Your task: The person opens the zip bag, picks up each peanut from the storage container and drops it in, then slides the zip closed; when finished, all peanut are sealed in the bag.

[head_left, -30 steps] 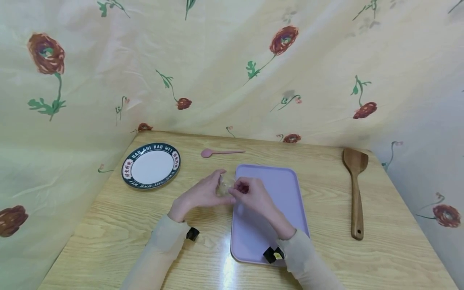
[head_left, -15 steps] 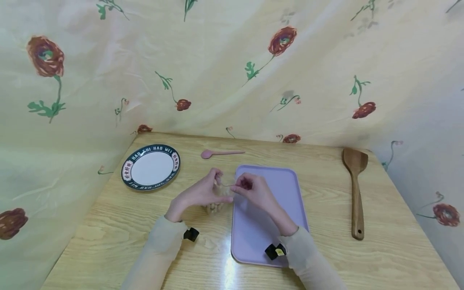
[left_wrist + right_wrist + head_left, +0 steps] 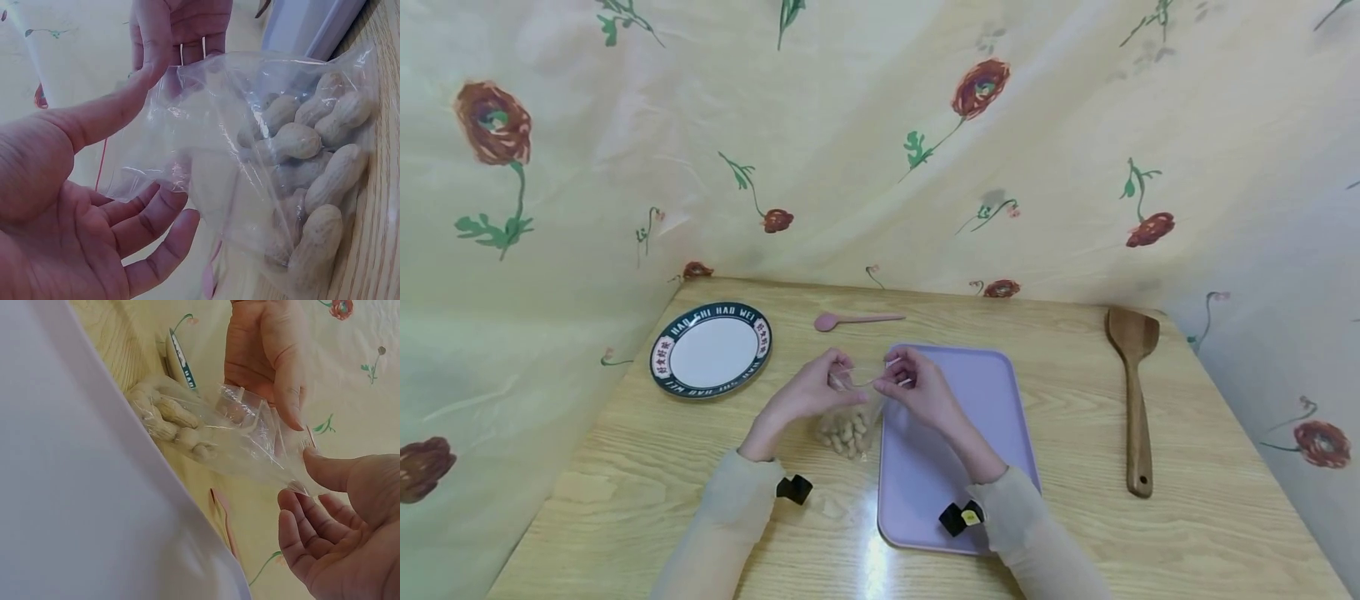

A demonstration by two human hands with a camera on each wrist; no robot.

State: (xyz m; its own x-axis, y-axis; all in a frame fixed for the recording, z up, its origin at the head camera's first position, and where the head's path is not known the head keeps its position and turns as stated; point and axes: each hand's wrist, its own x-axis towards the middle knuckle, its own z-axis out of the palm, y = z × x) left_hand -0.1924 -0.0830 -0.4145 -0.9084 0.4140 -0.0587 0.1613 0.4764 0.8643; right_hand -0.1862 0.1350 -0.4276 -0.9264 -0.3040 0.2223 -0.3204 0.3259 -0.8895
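A clear plastic bag of peanuts (image 3: 848, 429) stands on the wooden table by the lavender tray, its mouth spread between both hands. My left hand (image 3: 808, 389) grips one side of the mouth, thumb and fingers bent about the film. On the opposite side, my right hand (image 3: 925, 392) pinches the rim over the tray's left edge. Several unshelled peanuts (image 3: 325, 169) fill the bottom of the bag in the left wrist view. A thin red line (image 3: 102, 164) shows by the mouth. The right wrist view has the bag's film (image 3: 250, 440) stretched between the hands.
The lavender tray (image 3: 925, 500) lies under the right forearm. A dark-rimmed white plate (image 3: 711, 350) sits at the back left, a pink spoon (image 3: 859, 319) behind the hands. A wooden spatula (image 3: 1135, 400) lies at the right. Floral cloth (image 3: 850, 150) hangs behind the table.
The bag has come down from between the hands, its peanuts now showing below them. Its mouth has widened, and the right hand has shifted from one part of the rim to another.
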